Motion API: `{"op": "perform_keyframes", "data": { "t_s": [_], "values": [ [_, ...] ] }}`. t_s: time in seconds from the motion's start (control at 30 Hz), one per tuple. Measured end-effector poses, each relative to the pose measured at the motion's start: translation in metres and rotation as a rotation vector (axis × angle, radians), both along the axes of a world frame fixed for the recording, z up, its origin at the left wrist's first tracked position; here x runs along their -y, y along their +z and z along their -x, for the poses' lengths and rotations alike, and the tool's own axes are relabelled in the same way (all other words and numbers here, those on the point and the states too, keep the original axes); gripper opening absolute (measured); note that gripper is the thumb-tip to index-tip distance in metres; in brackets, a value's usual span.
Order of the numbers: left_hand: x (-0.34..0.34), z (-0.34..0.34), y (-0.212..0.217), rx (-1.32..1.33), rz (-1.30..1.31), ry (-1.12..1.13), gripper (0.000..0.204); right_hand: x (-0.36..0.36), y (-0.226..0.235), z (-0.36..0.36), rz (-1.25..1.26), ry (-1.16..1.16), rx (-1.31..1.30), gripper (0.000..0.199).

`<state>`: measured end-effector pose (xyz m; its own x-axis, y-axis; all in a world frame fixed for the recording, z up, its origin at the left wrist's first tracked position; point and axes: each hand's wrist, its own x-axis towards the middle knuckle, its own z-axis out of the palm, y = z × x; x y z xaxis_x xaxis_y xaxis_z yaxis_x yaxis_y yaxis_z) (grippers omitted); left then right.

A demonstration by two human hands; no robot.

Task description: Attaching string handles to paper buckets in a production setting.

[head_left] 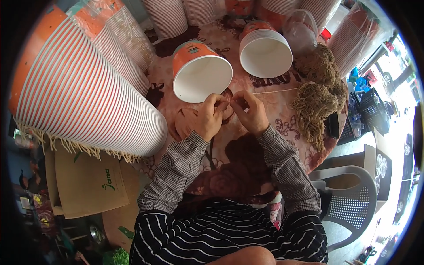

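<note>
My two hands meet in front of me over the counter [185, 115], fingers curled and tips almost touching: in my right hand [250, 110] thumb and forefinger are pinched together on a thin pale strand [278, 91], and in my left hand [210, 117] they are drawn together as well, though whatever may be between those tips is too small for me to tell. The strand runs off to the right across the patterned cloth, reaching the tangled heap of tan twine [316, 104] that lies near the counter's right side, with a small dark object [332, 126] just beside it. Just beyond my left hand an orange paper bucket [202, 79] lies tipped over, its white mouth turned toward me. Farther off and to the right lies a short nest of buckets [266, 57], mouth my way too, with a clear plastic bag [300, 33] behind it, next to the twine. On my left a long stack of nested buckets [88, 95], orange with pale rims, leans large across the view, and a tan fringe [88, 150] hangs below it. More stacks [165, 17] stand along the far side, some wrapped in clear plastic. Checked sleeves [174, 170] cover my forearms down to the wrists. Lower left is a cardboard box [90, 181], and to my right, beside the counter, stands a grey plastic chair [351, 207]
</note>
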<state>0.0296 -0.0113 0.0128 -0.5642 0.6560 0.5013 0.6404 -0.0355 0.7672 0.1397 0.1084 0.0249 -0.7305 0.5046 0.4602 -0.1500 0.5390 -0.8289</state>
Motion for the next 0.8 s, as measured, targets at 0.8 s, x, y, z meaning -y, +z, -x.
{"op": "perform_keyframes", "data": {
  "t_s": [0.8],
  "values": [
    [0.000, 0.010, 0.009, -0.511, -0.038, 0.083, 0.011, -0.012, -0.012, 0.000, 0.212, 0.130, 0.189, 0.016]
  ]
}}
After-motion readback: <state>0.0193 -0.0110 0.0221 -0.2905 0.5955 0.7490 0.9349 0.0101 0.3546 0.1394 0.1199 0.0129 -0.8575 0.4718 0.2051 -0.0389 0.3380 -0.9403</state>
